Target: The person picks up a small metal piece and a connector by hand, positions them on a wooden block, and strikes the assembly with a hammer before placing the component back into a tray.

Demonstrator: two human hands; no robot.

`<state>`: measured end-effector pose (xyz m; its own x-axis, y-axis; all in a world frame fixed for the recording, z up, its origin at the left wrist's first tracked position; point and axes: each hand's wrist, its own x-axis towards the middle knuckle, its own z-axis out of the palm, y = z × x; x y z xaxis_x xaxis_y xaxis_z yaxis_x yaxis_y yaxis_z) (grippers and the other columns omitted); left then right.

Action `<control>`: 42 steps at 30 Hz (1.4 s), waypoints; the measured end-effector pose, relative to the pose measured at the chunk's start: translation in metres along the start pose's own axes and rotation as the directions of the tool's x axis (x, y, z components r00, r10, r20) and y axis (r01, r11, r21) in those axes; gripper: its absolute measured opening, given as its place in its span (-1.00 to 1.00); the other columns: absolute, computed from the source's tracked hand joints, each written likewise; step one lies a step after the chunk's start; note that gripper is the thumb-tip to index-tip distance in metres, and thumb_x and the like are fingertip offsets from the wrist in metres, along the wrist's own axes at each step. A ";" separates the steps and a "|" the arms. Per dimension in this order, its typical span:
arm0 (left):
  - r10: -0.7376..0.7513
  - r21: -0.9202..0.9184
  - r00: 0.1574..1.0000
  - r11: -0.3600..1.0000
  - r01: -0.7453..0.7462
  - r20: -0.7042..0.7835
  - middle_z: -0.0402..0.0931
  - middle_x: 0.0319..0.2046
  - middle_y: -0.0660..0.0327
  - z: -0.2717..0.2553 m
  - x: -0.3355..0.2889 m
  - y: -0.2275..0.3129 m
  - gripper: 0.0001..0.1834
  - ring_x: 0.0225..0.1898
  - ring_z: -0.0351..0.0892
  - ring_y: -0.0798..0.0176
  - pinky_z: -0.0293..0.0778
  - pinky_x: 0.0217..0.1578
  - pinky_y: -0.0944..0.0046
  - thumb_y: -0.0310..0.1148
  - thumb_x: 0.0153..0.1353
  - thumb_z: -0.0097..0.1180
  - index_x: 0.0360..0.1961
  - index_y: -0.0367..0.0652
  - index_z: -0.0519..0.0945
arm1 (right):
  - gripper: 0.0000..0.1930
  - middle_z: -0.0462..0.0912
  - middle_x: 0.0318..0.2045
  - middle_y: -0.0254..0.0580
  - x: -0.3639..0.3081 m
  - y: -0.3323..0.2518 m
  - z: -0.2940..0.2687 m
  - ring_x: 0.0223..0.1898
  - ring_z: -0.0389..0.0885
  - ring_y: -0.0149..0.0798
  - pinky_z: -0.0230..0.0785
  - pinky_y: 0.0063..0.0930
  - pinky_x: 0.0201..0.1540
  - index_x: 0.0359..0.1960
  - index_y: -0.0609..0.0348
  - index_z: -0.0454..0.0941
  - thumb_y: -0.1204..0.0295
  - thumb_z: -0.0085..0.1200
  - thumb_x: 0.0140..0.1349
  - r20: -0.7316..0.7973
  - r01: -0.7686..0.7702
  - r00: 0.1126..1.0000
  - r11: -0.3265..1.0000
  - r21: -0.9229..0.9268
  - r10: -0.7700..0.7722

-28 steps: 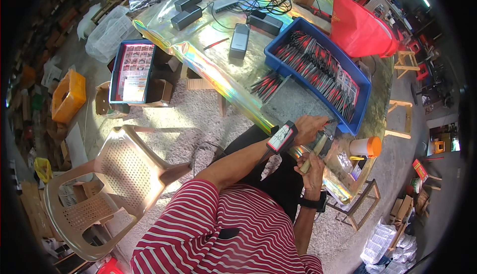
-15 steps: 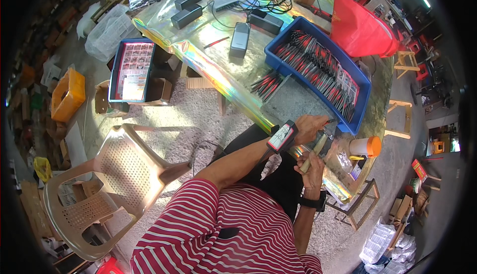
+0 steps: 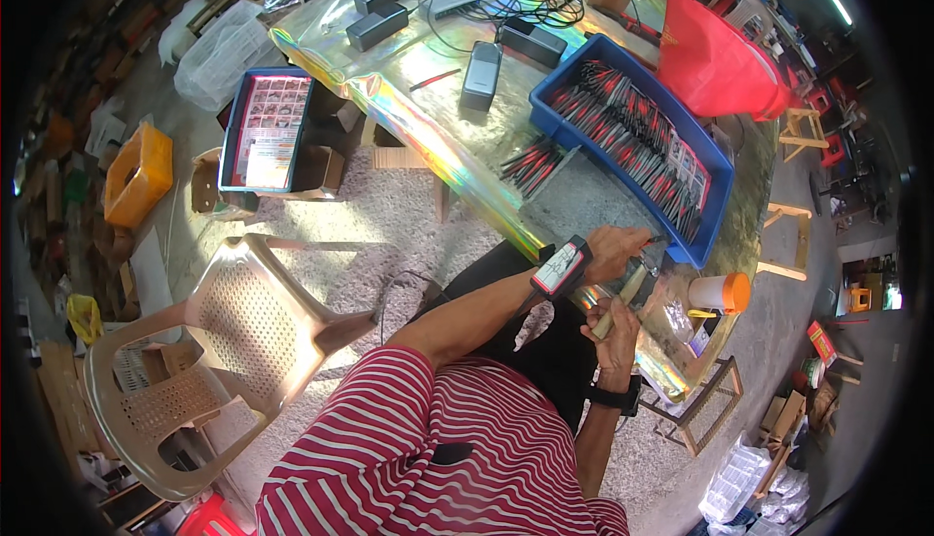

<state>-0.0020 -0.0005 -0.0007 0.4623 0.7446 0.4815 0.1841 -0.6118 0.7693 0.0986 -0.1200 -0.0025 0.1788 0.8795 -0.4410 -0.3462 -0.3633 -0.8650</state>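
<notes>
In the head view, your right hand grasps a pale handle near you; whether your left hand grips anything, I cannot tell. A blue tray crowds the far side, an orange-lidded jar the right.

This is a workshop: at two o'clock a blue rectangular plastic bin, packed with slim black-and-red pieces, stands on a film-covered worktable. A yellow plastic crate sits between nine and ten, a bare wooden stool frame at three, all around rough grey flooring.
</notes>
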 end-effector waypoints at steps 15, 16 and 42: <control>0.015 -0.015 1.000 1.000 -0.015 -0.014 0.39 -0.59 0.11 0.001 0.002 0.000 -0.78 -0.49 0.44 -0.06 0.32 -0.56 0.08 -0.64 -0.17 -0.07 -0.44 -0.19 0.27 | -0.73 0.44 -0.59 -0.13 0.002 0.002 0.000 -0.67 0.39 -0.40 0.35 -0.53 -0.64 -0.40 0.35 0.40 0.30 -0.08 0.14 -0.024 0.014 1.000 0.998 0.062 -0.013; 0.013 -0.016 1.000 1.000 -0.013 -0.015 0.39 -0.58 0.11 0.001 0.002 0.001 -0.78 -0.49 0.44 -0.06 0.32 -0.57 0.08 -0.64 -0.17 -0.06 -0.44 -0.19 0.27 | -0.73 0.45 -0.59 -0.16 0.003 0.003 -0.001 -0.66 0.39 -0.42 0.33 -0.56 -0.63 -0.39 0.33 0.41 0.29 -0.05 0.12 -0.014 0.017 1.000 0.997 0.078 -0.015; -0.021 -0.017 1.000 1.000 0.021 0.006 0.42 -0.53 -0.01 -0.007 0.003 0.002 -0.88 -0.49 0.41 -0.11 0.31 -0.54 0.07 -0.51 0.00 -0.05 -0.39 -0.20 0.34 | -0.82 0.32 -0.74 -0.36 -0.009 -0.029 0.000 -0.82 0.13 -0.61 -0.08 -0.77 -0.85 -0.51 0.20 0.36 0.34 -0.04 0.09 -0.163 0.083 0.982 0.993 -0.079 -0.095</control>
<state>-0.0063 0.0024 0.0050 0.4636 0.7556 0.4627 0.1788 -0.5913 0.7864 0.1067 -0.1175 0.0262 0.3582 0.8484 -0.3898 -0.2566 -0.3120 -0.9148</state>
